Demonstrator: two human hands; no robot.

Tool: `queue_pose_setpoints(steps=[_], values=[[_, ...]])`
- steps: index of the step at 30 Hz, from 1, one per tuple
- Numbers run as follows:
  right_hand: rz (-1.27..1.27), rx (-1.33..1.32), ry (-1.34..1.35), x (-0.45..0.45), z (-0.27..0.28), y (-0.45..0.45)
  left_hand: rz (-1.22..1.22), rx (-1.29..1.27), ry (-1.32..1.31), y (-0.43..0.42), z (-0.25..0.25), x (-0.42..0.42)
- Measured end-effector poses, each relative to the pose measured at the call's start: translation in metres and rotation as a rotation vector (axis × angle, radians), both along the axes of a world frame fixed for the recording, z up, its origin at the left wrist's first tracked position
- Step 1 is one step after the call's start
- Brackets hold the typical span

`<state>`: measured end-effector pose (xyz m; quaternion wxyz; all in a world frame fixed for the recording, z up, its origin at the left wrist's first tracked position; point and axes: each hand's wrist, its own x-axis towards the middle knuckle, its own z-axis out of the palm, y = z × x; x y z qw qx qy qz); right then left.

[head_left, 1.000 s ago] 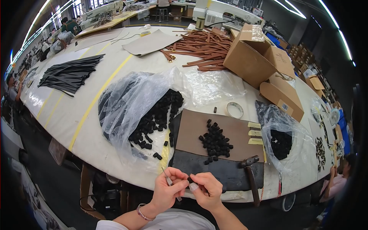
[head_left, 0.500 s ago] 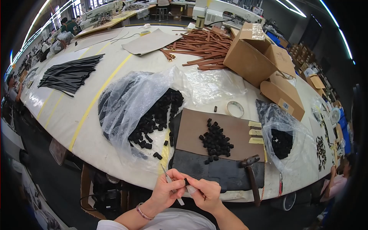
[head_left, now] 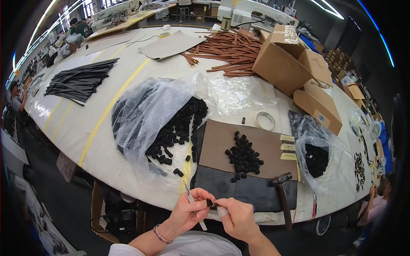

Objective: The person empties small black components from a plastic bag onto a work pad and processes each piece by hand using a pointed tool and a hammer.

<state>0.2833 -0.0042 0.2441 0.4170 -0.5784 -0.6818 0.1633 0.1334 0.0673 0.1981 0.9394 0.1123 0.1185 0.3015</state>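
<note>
Near the table's front edge, my left hand (head_left: 185, 211) pinches a small black piece (head_left: 209, 202) between thumb and fingers. A slim silver pointed tool (head_left: 188, 193) also lies in that hand, its tip facing up and away. Close beside the black piece, my right hand (head_left: 237, 216) has thumb and forefinger pinched together; what they hold, if anything, is too small to make out. A pale wrap (head_left: 222, 211) covers its thumb tip. Just beyond, a pile of black pieces (head_left: 243, 157) sits on a brown sheet (head_left: 213, 147) over a black mat (head_left: 252, 194).
A hammer (head_left: 282, 192) lies on the mat's right side. Clear bags (head_left: 141, 115) of black pieces flank the mat, the other bag (head_left: 314, 132) being at right. Farther off are a tape roll (head_left: 265, 121), brown straps (head_left: 230, 49), black strips (head_left: 81, 80) and a cardboard box (head_left: 282, 64).
My right hand has drawn slightly right from the black piece, and its fingers are more curled. More of the piece shows in my left hand. The whole view has shifted a little.
</note>
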Motion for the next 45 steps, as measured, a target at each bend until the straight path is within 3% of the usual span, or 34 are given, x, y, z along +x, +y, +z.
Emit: queue_pose_setpoints(steps=[13, 23, 25, 28, 34, 40, 45], values=[[-0.003, 0.123, 0.097, -0.002, -0.015, 0.007, 0.040, 0.069, 0.174, -0.003, 0.008, 0.003], [0.132, -0.291, 0.421, 0.014, -0.005, 0.016, 0.089, 0.094, 0.184, -0.007, 0.009, 0.007], [0.102, -0.519, 0.643, 0.014, -0.008, 0.020, 0.106, 0.073, 0.207, -0.007, 0.011, 0.008], [0.025, -0.634, 0.861, 0.009, -0.004, 0.022, 0.087, 0.068, 0.237, -0.006, 0.009, 0.007], [-0.027, -0.555, 0.990, -0.001, -0.011, 0.021, 0.157, 0.133, 0.245, -0.008, 0.002, 0.005], [0.032, -0.636, 1.100, 0.001, -0.013, 0.023, 0.180, 0.182, 0.279, -0.008, 0.005, 0.005], [0.013, -0.566, 0.969, -0.003, -0.010, 0.020, 0.132, 0.070, 0.214, -0.003, 0.001, 0.002]])
